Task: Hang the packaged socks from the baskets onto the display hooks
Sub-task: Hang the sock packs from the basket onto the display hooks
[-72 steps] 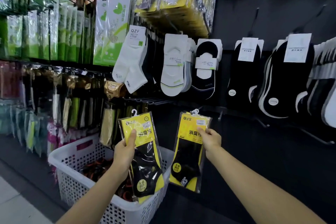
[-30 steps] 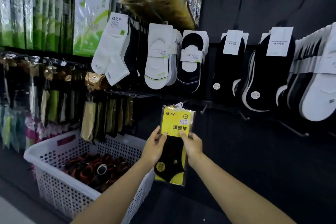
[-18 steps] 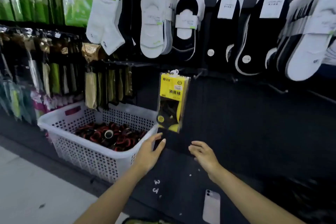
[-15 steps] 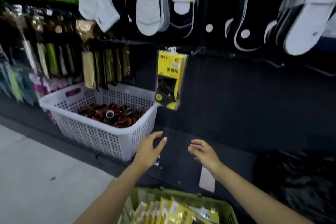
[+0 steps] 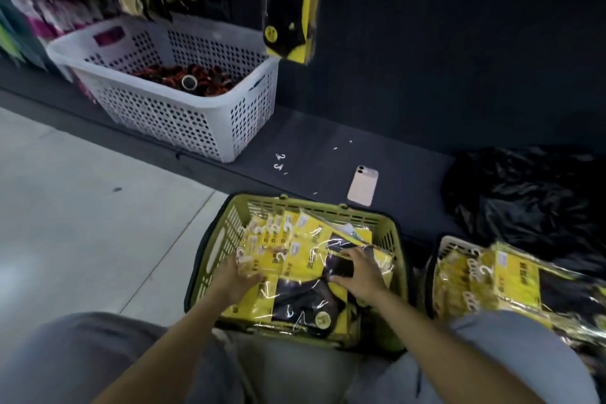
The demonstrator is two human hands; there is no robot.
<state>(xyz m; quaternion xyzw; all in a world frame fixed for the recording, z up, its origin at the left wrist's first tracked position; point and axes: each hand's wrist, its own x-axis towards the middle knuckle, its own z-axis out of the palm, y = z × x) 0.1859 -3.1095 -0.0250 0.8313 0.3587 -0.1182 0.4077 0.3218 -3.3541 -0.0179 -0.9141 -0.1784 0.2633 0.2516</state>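
A green basket (image 5: 226,239) stands on the floor between my knees, filled with several yellow-and-black packaged socks (image 5: 305,302) in clear film. My left hand (image 5: 234,280) reaches into its left side and grips a bunch of packages by their white hooks. My right hand (image 5: 359,274) lies on the middle of the pile, fingers curled and pinching the black part of one package. A second basket (image 5: 447,248) at the right holds more of the same packages. One such package (image 5: 288,10) hangs on the dark display wall above; its hook is out of frame.
A white perforated basket (image 5: 164,115) with red-and-black items sits on the dark base shelf at the left. A phone (image 5: 363,185), two loose white hooks (image 5: 279,161) and a black plastic bag (image 5: 524,200) also lie on the shelf. Pale floor spreads to the left.
Both packages went onto one hook and my hands let go. My view dropped from the wall to the green basket, and both hands went down into it and took hold of packages.
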